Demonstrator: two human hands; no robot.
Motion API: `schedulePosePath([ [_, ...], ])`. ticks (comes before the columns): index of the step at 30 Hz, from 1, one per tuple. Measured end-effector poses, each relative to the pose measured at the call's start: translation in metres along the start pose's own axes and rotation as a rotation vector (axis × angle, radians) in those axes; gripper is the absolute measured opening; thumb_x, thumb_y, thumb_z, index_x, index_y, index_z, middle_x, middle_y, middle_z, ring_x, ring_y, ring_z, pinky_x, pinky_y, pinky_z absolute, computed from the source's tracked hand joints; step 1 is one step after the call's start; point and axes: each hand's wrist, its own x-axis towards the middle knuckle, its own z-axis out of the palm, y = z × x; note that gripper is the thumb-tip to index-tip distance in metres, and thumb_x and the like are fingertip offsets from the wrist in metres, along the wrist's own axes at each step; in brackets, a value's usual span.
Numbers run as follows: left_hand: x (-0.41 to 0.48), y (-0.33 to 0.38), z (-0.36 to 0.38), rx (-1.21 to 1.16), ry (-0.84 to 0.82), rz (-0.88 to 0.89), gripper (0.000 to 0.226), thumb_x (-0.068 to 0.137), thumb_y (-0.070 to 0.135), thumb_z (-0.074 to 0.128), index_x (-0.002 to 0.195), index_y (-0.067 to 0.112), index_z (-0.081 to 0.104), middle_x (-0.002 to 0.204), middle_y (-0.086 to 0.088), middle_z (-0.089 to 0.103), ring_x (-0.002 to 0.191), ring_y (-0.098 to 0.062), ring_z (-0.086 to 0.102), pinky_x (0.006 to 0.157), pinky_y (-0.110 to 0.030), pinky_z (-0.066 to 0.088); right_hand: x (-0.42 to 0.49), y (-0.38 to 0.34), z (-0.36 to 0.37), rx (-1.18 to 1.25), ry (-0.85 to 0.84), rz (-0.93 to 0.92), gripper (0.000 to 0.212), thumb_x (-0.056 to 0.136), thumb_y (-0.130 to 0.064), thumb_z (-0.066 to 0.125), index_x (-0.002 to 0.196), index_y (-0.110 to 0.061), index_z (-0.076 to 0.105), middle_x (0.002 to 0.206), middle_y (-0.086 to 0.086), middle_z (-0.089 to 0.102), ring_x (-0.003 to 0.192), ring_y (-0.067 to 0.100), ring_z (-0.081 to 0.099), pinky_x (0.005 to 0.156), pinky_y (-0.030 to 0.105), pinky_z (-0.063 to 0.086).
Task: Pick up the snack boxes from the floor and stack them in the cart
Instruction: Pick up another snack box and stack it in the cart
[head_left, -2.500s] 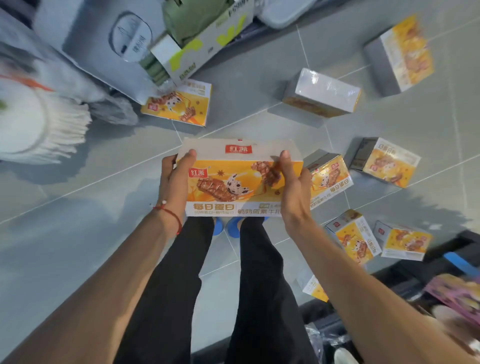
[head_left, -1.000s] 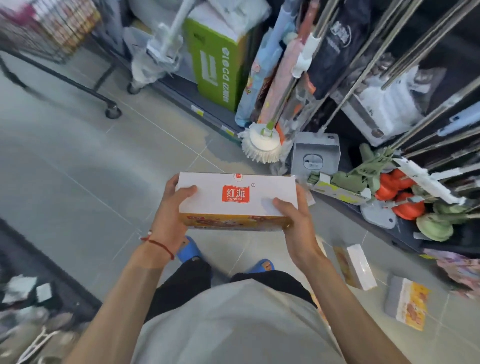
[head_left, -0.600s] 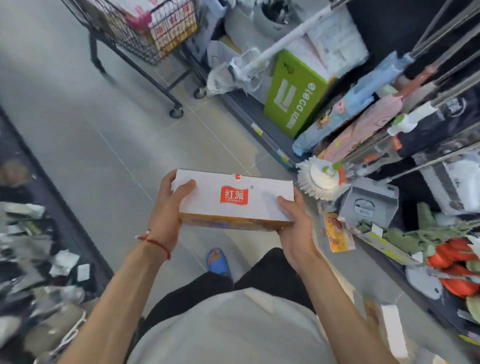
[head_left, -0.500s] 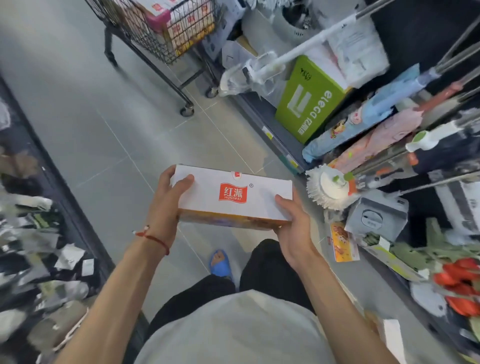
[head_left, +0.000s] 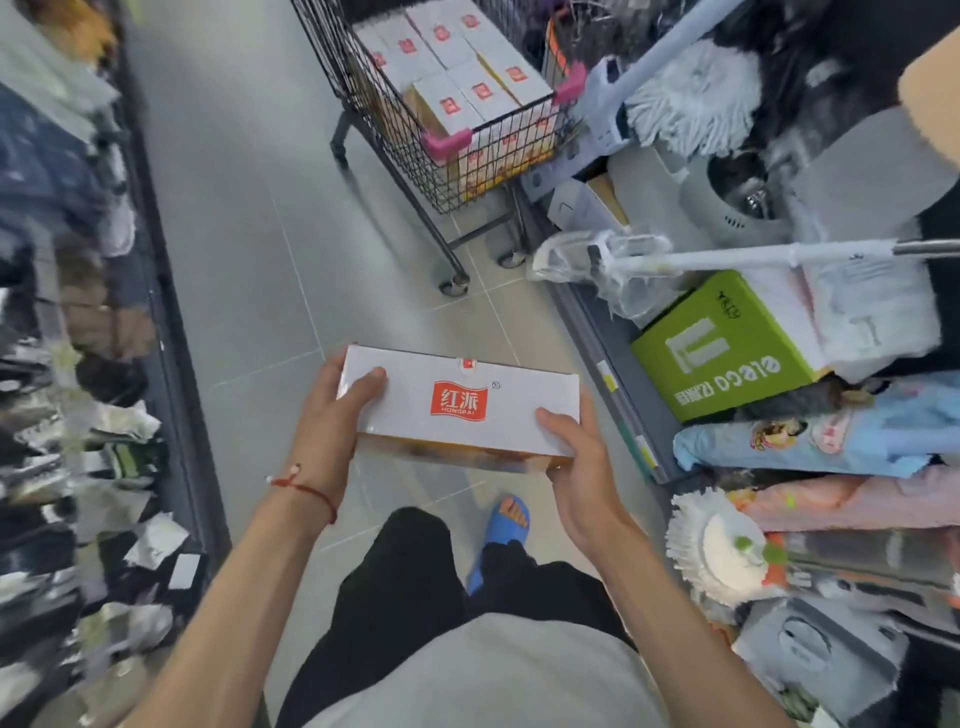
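Head view, looking down a shop aisle. At frame centre a snack box (head_left: 457, 410), its white top face with a red logo turned up and an orange printed side facing the person, is being held level in the air between 2 hands, above the grey tiled floor (head_left: 234, 234). The left hand (head_left: 332, 415) is gripping the box's left end, with the thumb lying on the top face and the fingers wrapping behind the end; a red string bracelet (head_left: 306, 488) is circling that wrist. The right hand (head_left: 576, 467) is gripping the lower right corner, thumb on the top face and fingers curling beneath. In the upper centre of the frame a black wire cart (head_left: 384, 130) with pink corner guards (head_left: 447, 141) is standing well apart from the held box; stacked snack boxes (head_left: 457, 62) of the same white-topped kind are filling its basket. Along the right edge a green carton (head_left: 727, 348), a round white mop head (head_left: 711, 551) and a plastic-wrapped mop (head_left: 597, 257) are crowding the aisle side. A blue sandal (head_left: 506, 525) is showing below the box. Goods (head_left: 78, 364) at the left edge are blurring beyond recognition.
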Motion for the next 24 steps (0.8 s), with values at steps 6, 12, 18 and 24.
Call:
schedulePosePath([
  [6,0.081,0.050,0.006,-0.051,0.080,0.000,0.036,0.096,0.025,0.062,0.131,0.029,0.058,0.119,0.000,0.069,0.096,-0.016,0.064,0.072,-0.024,0.046,0.085,-0.048,0.039,-0.003,-0.010,0.008,0.064,0.076,-0.026,0.069,0.139,-0.023,0.054,0.124,0.002,0.074,0.110,0.019,0.071,0.088,0.037,0.054],
  [12,0.193,0.110,-0.003,-0.016,-0.002,0.002,0.032,0.097,0.026,0.061,0.128,0.030,0.058,0.120,-0.003,0.069,0.091,-0.016,0.063,0.063,-0.021,0.045,0.173,-0.084,0.103,0.015,0.079,-0.004,0.063,0.079,-0.026,0.068,0.140,-0.022,0.054,0.125,0.004,0.074,0.119,0.028,0.069,0.096,0.049,0.055],
  [18,0.284,0.192,-0.025,0.083,-0.071,0.014,0.028,0.097,0.030,0.059,0.125,0.033,0.058,0.117,0.000,0.069,0.089,-0.014,0.064,0.058,-0.016,0.046,0.245,-0.129,0.182,0.074,0.166,-0.055,0.055,0.081,-0.029,0.064,0.135,-0.025,0.057,0.120,0.001,0.075,0.112,0.019,0.071,0.087,0.039,0.056],
  [24,0.376,0.276,-0.016,0.169,-0.107,0.051,0.046,0.082,0.042,0.067,0.127,0.036,0.060,0.123,0.002,0.068,0.098,-0.015,0.067,0.081,-0.027,0.052,0.311,-0.167,0.230,0.175,0.250,-0.083,0.037,0.093,-0.014,0.062,0.128,-0.027,0.059,0.113,-0.003,0.077,0.105,0.015,0.073,0.073,0.028,0.056],
])
